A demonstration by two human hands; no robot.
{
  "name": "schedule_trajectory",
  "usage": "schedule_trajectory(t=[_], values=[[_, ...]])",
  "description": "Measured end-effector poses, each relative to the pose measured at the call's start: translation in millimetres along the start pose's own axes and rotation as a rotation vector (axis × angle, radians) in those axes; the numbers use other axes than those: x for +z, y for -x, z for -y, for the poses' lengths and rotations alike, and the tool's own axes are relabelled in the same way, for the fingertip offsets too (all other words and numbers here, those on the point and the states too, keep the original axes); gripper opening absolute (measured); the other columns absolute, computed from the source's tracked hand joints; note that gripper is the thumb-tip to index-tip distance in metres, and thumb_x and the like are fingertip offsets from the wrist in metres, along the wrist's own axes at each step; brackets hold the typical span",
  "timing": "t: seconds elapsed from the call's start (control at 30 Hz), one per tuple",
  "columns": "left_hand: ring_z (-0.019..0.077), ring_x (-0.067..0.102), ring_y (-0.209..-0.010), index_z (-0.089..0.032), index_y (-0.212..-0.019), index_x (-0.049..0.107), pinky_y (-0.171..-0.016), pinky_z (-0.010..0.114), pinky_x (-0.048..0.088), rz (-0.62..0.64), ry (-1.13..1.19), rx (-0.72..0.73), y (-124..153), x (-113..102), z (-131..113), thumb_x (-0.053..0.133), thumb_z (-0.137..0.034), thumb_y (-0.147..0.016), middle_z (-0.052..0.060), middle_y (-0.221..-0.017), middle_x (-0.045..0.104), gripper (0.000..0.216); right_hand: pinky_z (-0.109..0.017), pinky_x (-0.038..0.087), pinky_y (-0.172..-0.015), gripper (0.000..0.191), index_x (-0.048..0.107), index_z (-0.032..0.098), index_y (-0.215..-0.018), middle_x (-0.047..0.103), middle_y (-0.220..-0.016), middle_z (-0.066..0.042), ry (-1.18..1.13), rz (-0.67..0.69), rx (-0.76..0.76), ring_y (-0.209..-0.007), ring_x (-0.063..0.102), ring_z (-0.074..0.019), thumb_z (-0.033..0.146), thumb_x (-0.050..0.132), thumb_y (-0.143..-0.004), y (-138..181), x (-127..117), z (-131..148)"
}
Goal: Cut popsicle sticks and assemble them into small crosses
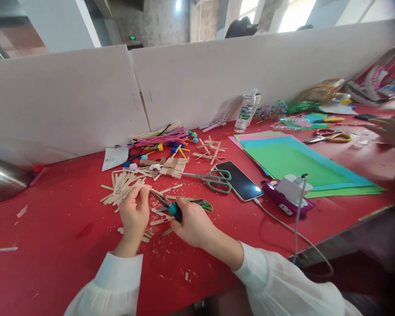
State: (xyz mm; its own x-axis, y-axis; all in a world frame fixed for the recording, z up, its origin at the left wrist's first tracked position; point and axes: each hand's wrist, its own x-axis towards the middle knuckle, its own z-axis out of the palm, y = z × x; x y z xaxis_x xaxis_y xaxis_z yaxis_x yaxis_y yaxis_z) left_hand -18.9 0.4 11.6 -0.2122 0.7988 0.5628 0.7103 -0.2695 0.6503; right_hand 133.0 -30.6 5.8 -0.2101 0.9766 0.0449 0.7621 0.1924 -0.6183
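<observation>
My left hand (134,210) is closed in a pinch on a thin wooden craft stick (149,188), mostly covered by the fingers. In my right hand (193,223) is a pair of pliers (163,201) with teal and black handles. Their dark jaws point up and left, at the stick by my left fingertips; whether they grip it I cannot tell. Behind my left hand lies a pile of loose craft sticks (120,186). Green-handled scissors (208,204) lie partly hidden behind my right hand. Cut pieces and splinters are scattered on the red table (85,272) beneath.
Grey-green scissors (219,181) lie beside a phone (238,180), cabled to a charger on a purple power strip (286,199). Further back are pipe cleaners (164,137), a bottle (246,112) and coloured paper (292,160). Another person's hand (390,131) is at right.
</observation>
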Motion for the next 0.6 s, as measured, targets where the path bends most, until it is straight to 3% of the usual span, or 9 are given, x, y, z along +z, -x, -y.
schedule_trajectory(t=[0.17,0.33,0.6], values=[[0.0146,0.059,-0.063,-0.019,-0.069,0.062,-0.060,0.022,0.042,-0.002,-0.008,0.011,0,1,2,0.048,-0.034,-0.081,0.002,-0.066,0.067,0.023,-0.024,0.024,-0.053,0.010,0.049,0.017,-0.076,0.055,-0.065,-0.003,-0.016,0.013,0.017,-0.057,0.046,-0.0139,0.023,0.052,-0.069,0,0,2],[0.0144,0.059,-0.064,-0.019,-0.071,0.063,-0.062,0.022,0.042,0.002,-0.016,0.026,0,1,4,0.049,-0.032,-0.080,0.002,-0.068,0.067,0.021,-0.023,0.022,-0.048,0.009,0.042,0.019,-0.065,0.041,-0.056,0.003,-0.179,0.042,0.025,-0.050,0.031,-0.0097,0.020,0.051,-0.064,0,-4,2],[0.0148,0.059,-0.063,-0.019,-0.072,0.064,-0.061,0.023,0.043,0.063,0.023,0.007,-3,-1,2,0.048,-0.032,-0.080,0.001,-0.066,0.067,0.022,-0.020,0.025,-0.047,0.006,0.041,0.018,-0.061,0.035,-0.056,0.006,-0.508,0.211,0.051,-0.052,0.032,-0.0076,0.015,0.045,-0.060,-3,-10,-1]])
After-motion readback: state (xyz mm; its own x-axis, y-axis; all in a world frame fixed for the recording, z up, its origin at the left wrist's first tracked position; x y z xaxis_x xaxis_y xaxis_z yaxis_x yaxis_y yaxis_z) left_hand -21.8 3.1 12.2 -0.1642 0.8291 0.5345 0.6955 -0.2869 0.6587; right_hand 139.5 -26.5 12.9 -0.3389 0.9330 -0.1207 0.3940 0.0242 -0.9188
